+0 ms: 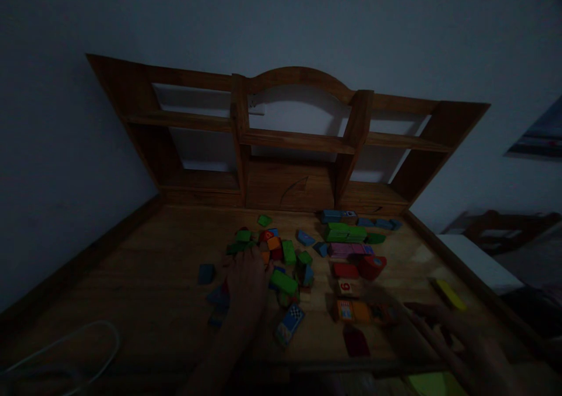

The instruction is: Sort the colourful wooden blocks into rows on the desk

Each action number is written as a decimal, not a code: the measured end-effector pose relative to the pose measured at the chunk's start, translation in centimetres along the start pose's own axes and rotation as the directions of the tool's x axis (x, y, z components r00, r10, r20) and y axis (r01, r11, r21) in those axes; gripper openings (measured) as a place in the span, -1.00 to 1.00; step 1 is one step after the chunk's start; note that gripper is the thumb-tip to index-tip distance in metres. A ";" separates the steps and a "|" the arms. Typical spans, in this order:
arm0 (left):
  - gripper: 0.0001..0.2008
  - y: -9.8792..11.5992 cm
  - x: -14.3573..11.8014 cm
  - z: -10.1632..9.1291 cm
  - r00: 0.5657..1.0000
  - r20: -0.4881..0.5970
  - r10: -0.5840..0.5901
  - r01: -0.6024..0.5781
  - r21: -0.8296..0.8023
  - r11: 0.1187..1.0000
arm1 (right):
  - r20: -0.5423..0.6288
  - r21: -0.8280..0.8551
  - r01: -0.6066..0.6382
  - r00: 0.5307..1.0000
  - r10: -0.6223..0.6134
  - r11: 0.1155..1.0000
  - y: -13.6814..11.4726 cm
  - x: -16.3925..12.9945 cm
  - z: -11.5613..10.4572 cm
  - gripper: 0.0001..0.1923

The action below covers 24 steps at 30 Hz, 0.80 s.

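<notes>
My left hand [246,274] reaches into a loose pile of painted wooden blocks, its thumb apart from the fingers. An orange block [274,243] and a green block [288,252] lie just beyond it; the fingertips are partly hidden among the pieces. Near the front right, my right hand [461,340] is blurred, its fingers spread and nothing visible in them. Left of it, an orange block row [360,311] sits below a block marked with a red number [348,288]. Red [346,270], pink [346,250] and green [345,232] blocks are grouped farther back.
A wooden shelf unit [292,141] stands along the back of the wooden desk [144,267]. A yellow block [451,294] lies at the right, a blue checkered block [290,324] near the front. A white cable [115,331] curls at the left. The scene is dim.
</notes>
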State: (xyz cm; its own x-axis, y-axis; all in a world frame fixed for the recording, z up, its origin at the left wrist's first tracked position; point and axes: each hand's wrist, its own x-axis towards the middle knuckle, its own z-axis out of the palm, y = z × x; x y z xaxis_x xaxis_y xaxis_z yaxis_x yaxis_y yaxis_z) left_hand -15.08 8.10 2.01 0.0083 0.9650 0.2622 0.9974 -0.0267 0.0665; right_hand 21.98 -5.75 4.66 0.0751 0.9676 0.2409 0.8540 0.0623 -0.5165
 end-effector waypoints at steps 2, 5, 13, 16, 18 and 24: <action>-0.66 -0.4 0.1 -0.1 1.000 -0.008 0.003 -0.003 -0.011 1.000 | -0.015 -0.014 0.010 1.000 -0.011 1.000 0.3 -0.1 0.1 -0.68; -0.66 -1.1 0.0 -1.0 0.999 -0.037 0.014 -0.018 -0.102 0.995 | -0.090 -0.046 0.055 0.994 -0.059 0.997 0.7 -0.3 0.6 -0.66; -0.61 1.8 -4.6 -4.3 0.958 -0.164 0.236 -0.281 -0.710 0.645 | -0.056 0.154 0.140 0.990 -0.133 0.978 -5.2 -0.7 3.3 -0.65; -0.58 3.9 -7.2 -5.2 0.905 -0.038 0.425 -0.288 -0.790 0.541 | 0.046 0.266 0.249 0.962 -0.271 0.931 -7.0 -0.9 3.9 -0.28; -0.59 4.9 -8.4 -5.4 0.857 0.008 0.515 -0.267 -0.848 0.458 | 0.137 0.300 0.287 0.931 -0.339 0.910 -7.3 -1.1 3.9 -0.23; -0.62 6.0 -10.2 -3.3 0.833 0.029 0.552 -0.207 -0.910 0.360 | 0.270 0.310 0.266 0.896 -0.353 0.913 -8.0 -1.7 3.3 -0.42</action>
State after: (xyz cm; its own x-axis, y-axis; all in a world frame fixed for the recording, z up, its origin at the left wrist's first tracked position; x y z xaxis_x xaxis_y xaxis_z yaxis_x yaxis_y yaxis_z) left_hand -9.38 -2.80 2.93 0.5600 0.7967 0.2273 0.2924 -0.4467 0.8456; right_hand 13.32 -7.11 5.61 -0.3731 0.9109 0.1765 0.6400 0.3903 -0.6618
